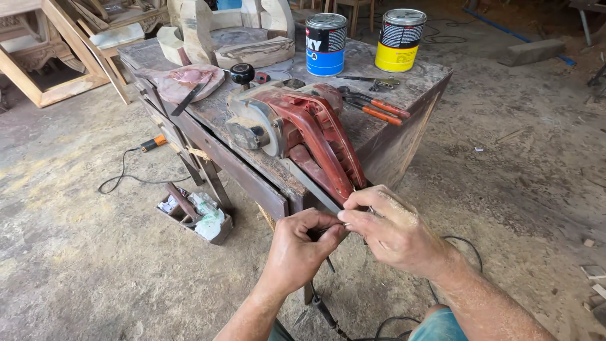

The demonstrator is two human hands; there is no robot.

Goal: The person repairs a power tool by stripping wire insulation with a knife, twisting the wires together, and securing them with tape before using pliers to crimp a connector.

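Observation:
A dusty red power planer [297, 129] with a black knob lies on the worn wooden workbench [265, 180], its rear handle overhanging the near corner. Just below that handle my left hand [297, 249] and my right hand [391, 227] meet, fingertips pinched together on a thin wire or cord end [344, 218] that comes from the tool. The pinched piece is mostly hidden by my fingers. A black power cord [325, 309] hangs down under my hands toward the floor.
Two paint cans, one blue [326, 44] and one yellow [399, 39], stand at the bench's far side. Orange-handled pliers [379, 108], a putty knife on a pink-smeared board [189, 82] and carved wood pieces [227, 31] also sit there. A small tray of scraps [196, 215] lies on the dirt floor.

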